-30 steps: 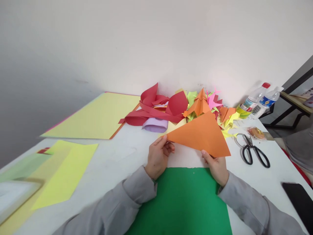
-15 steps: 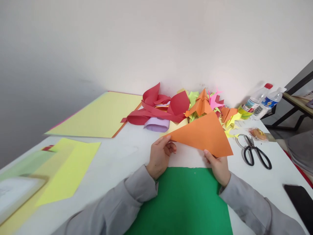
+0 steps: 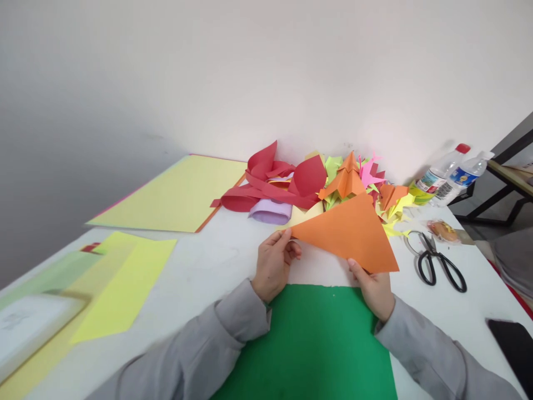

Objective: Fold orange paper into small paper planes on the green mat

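Both hands hold an orange piece of paper (image 3: pixel 350 230), wide at the right and narrowing to a point at the left. My left hand (image 3: pixel 273 261) pinches the narrow tip between thumb and forefinger, its other fingers curled. At the lower edge near the wide end, my right hand (image 3: pixel 375 286) grips the paper with the thumb on top; its other fingers are hidden underneath. Below my hands a green sheet (image 3: pixel 316 339) lies flat on the white table (image 3: pixel 208 278), its far edge slightly ragged.
Behind the orange paper are red curled paper strips (image 3: pixel 308 180), a lilac paper roll (image 3: pixel 270 212) and an orange folded paper (image 3: pixel 346 178). Black-handled scissors (image 3: pixel 441 261), plastic bottles (image 3: pixel 433 180) and a black phone (image 3: pixel 512 347) lie rightward. Yellow sheets (image 3: pixel 129 289) and a large pale-yellow sheet (image 3: pixel 175 191) are leftward.
The view has shifted slightly, so the table things appear a little further right. Both hands keep their hold on the orange paper, whose wide end sits slightly lower.
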{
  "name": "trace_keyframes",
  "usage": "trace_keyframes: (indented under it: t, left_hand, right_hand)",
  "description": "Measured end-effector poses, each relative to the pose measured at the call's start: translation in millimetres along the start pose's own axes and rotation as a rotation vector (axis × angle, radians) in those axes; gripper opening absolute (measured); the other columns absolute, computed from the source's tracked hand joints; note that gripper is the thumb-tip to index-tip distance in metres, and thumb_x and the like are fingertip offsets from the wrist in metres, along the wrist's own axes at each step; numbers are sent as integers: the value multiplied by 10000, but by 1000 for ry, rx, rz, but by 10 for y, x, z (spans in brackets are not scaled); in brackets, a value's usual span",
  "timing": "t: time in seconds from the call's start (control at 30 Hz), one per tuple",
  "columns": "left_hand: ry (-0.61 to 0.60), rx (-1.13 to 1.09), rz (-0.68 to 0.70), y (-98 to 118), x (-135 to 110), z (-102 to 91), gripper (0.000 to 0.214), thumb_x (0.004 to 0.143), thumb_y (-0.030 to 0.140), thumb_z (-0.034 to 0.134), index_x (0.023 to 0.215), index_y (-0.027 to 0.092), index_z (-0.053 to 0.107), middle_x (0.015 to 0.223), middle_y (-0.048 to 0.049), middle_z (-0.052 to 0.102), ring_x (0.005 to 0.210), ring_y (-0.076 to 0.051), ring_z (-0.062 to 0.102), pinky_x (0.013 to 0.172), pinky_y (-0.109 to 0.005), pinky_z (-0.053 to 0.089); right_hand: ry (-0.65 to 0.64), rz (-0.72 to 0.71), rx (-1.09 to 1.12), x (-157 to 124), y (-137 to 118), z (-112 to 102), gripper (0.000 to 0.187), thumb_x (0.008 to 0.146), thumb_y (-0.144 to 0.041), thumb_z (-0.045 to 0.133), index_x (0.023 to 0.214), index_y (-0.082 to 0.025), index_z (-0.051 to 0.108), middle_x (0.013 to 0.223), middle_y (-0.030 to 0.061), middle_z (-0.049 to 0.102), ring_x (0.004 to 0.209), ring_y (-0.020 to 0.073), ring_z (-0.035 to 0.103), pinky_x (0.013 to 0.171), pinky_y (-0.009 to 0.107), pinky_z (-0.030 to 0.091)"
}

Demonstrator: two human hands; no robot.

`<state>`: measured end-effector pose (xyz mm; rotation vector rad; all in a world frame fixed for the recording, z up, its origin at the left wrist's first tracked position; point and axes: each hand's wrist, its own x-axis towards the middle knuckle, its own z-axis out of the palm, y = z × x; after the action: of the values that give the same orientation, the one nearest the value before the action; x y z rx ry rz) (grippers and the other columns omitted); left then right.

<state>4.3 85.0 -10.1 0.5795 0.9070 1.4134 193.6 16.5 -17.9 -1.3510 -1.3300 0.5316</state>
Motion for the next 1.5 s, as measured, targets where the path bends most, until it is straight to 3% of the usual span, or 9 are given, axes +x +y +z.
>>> trace_keyframes:
  t: [0.07,0.13,0.3,0.7,1.1,1.37,1.5]
  left_hand:
    - [-2,-12,5,-1,8,-6,239,666,330,714,700,151,560,593,23,571,426,-79,500,406,-213,387]
    - [-6,-19,5,4,14,-10,227,694,339,685,713,155,553,607,15,584,425,-84,505,411,-220,393]
    - [23,-62,-24,28,38,-14,199,662,292,694,683,146,561,584,11,587,439,-91,514,422,-218,388]
    - [104,25,5,23,99,-79,245,555,278,779,590,134,585,455,16,555,440,-83,494,462,-201,379]
    - [76,-6,9,55,78,-54,258,624,287,736,553,150,529,462,28,536,427,-81,491,449,-197,379]
    - [30,-26,20,53,59,-37,286,587,308,788,631,155,552,483,44,536,425,-90,497,419,-206,379]
    - [2,27,29,45,37,-43,279,563,248,813,654,149,569,466,53,534,428,-68,486,426,-175,377]
  right_hand:
    - [-4,-91,-66,-33,-12,-12,174,802,-385,624,719,-234,647,667,33,661,688,222,638,724,397,552]
    - [-53,-153,-110,-62,-42,-26,121,821,-334,604,855,-245,679,781,46,699,787,240,662,790,412,549]
    - [-165,-264,-185,-83,-154,-52,143,863,-271,538,894,-251,676,726,41,684,650,217,653,627,343,556]
    - [-110,-554,-252,-94,-176,-38,136,885,-187,514,766,-213,575,576,-13,567,498,143,567,465,256,463]
    - [-158,-571,-245,-94,-194,-40,144,893,-190,498,777,-206,583,587,-3,573,507,142,574,479,252,462]
    - [-84,-524,-217,-68,-189,-44,78,883,-179,533,882,-217,601,682,14,630,599,167,626,543,262,509]
    - [-71,-516,-211,-81,-154,-31,120,886,-185,536,774,-219,560,587,-26,538,491,130,545,470,244,453]
